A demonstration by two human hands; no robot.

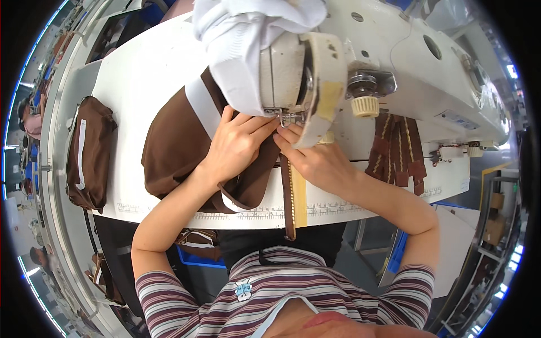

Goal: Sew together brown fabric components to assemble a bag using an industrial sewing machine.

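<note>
My left hand [239,138] presses and holds brown fabric [169,143] with a white band [200,104] at the presser foot [286,119] of a white sewing machine [284,79]. Its fingers reach toward the needle area, thumb hidden. My right hand [304,155] is just right of the foot, fingers closed on the top of a brown zipper [288,200] with metal teeth, which hangs over the table edge. The fingertips of both hands are partly hidden by fabric and machine. A white cloth [236,50] is draped over the machine head.
A folded brown fabric bundle [90,152] lies at the left of the white table [135,79]. More brown zippers [394,152] lie right of my hands. A blue bin [200,253] sits below the table. Other people [31,118] are visible at the far left.
</note>
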